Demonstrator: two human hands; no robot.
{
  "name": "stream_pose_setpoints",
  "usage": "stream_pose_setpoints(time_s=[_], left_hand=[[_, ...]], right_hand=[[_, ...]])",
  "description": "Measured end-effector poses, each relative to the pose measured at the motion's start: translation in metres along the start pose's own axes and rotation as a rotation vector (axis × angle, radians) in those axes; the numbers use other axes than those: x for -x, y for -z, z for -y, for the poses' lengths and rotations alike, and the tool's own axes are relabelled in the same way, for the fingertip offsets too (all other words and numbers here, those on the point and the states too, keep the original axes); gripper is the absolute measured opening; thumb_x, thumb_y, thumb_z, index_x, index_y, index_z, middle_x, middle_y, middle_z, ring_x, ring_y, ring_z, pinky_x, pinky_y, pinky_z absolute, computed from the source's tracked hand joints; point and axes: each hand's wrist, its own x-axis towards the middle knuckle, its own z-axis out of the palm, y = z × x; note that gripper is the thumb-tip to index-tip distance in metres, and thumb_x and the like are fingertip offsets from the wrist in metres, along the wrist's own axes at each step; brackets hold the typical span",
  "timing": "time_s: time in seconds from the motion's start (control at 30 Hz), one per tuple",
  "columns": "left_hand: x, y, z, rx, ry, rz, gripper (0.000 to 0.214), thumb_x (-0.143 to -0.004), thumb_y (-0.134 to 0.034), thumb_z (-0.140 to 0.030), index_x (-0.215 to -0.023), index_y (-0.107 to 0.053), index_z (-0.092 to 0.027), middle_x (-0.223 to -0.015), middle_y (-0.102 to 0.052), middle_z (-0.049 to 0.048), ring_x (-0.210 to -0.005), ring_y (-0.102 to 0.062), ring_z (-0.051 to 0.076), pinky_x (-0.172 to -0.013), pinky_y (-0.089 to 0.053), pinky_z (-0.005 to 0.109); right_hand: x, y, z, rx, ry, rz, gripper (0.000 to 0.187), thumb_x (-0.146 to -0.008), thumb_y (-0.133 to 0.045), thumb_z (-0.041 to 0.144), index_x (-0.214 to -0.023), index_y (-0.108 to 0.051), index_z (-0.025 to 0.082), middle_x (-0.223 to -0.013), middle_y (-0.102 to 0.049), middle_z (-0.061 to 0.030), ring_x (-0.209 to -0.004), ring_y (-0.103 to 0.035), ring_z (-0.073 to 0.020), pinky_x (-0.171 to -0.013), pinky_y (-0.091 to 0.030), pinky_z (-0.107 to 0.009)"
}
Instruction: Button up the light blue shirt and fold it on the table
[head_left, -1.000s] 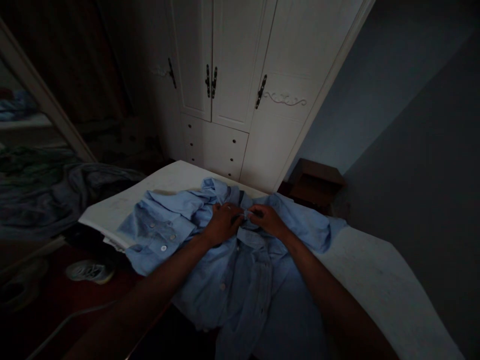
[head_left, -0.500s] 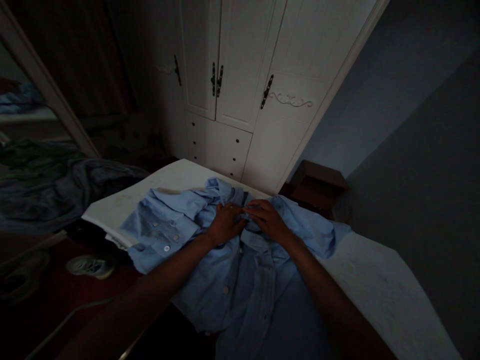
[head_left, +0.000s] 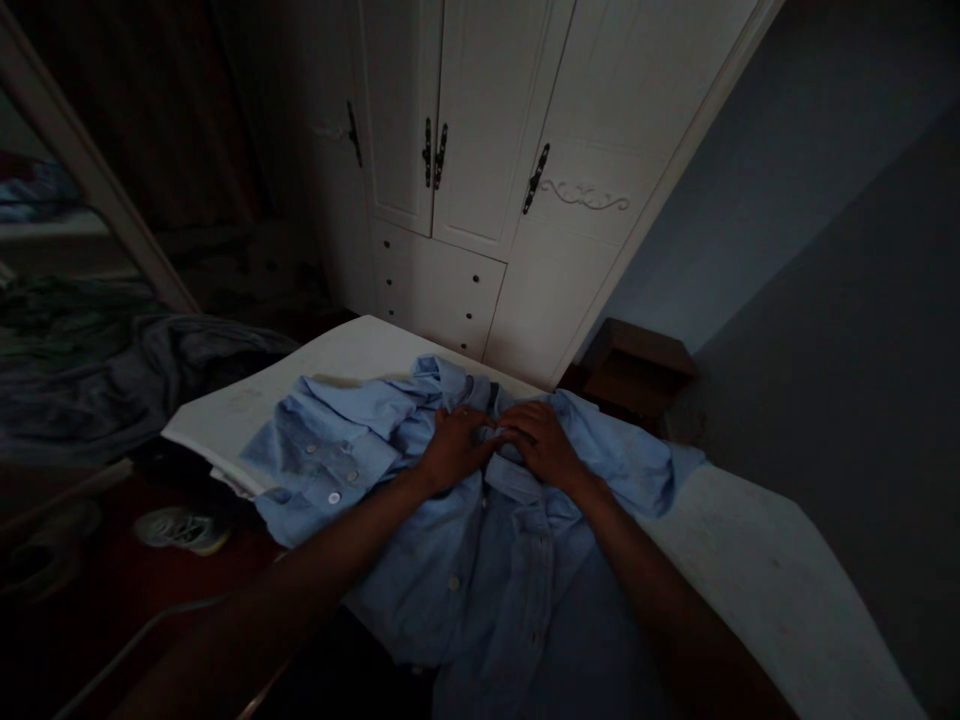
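Observation:
A light blue button-up shirt [head_left: 442, 560] lies spread over a white-topped board [head_left: 757, 540], its collar toward the far edge and its front hanging toward me. At the collar, my left hand [head_left: 454, 444] pinches the cloth, a ring showing on one finger. Close beside it, my right hand [head_left: 541, 440] has its bent fingers closed on the same part of the collar, fingertips nearly meeting the left ones. What exactly lies between the fingertips is hard to see in the dim light. Pale buttons show on the cuff [head_left: 334, 480] and down the front.
Behind the board stands a white wardrobe [head_left: 480, 130] with dark handles and drawers. A small brown cabinet [head_left: 637, 365] is by the wall at right. Dark clothes [head_left: 142, 380] are piled at left. A shoe [head_left: 184, 528] and a cable [head_left: 142, 635] lie on the red floor.
My right hand's fingers have curled in and drawn slightly toward me at the collar. The left hand has barely shifted, and the shirt lies nearly as before.

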Motion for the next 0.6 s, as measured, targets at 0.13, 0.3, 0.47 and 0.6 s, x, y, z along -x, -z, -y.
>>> stream_pose_setpoints(time_s=[0.13,0.3,0.47,0.6], left_hand=[[-0.001,0.001,0.000,0.039,0.028,0.004,0.018,-0.083,-0.070,-0.031,-0.099,-0.072,-0.024,-0.106,-0.071,0.0054,-0.109,-0.061,0.027,-0.100,-0.035,0.045],[-0.002,0.000,0.001,0.083,0.021,-0.014,0.017,-0.082,-0.069,-0.029,-0.098,-0.071,-0.024,-0.105,-0.071,0.0042,-0.110,-0.061,0.026,-0.100,-0.036,0.045],[-0.007,0.004,0.007,0.057,-0.015,-0.146,0.012,-0.084,-0.066,-0.029,-0.093,-0.068,-0.022,-0.098,-0.072,0.0043,-0.104,-0.062,0.025,-0.098,-0.038,0.044],[-0.012,0.018,0.014,-0.033,-0.048,-0.393,0.010,-0.087,-0.061,-0.029,-0.092,-0.066,-0.022,-0.096,-0.070,0.0052,-0.102,-0.060,0.025,-0.095,-0.039,0.043]], right_hand=[[0.003,-0.008,-0.002,-0.115,-0.107,-0.066,0.024,-0.096,-0.055,0.040,-0.092,-0.071,0.023,-0.094,-0.073,-0.0064,-0.094,-0.064,-0.0231,-0.090,-0.045,-0.042],[0.007,-0.011,0.001,-0.301,-0.289,-0.085,0.022,-0.092,-0.055,0.041,-0.092,-0.068,0.023,-0.096,-0.070,-0.0061,-0.095,-0.063,-0.0222,-0.090,-0.046,-0.039],[0.006,-0.005,-0.001,-0.470,-0.478,-0.295,0.022,-0.087,-0.058,0.043,-0.092,-0.063,0.022,-0.090,-0.065,-0.0033,-0.088,-0.060,-0.0207,-0.083,-0.046,-0.034],[0.001,0.003,-0.009,-0.658,-0.610,-0.531,0.024,-0.081,-0.063,0.044,-0.090,-0.063,0.022,-0.084,-0.062,-0.0002,-0.079,-0.059,-0.0174,-0.076,-0.047,-0.030]])
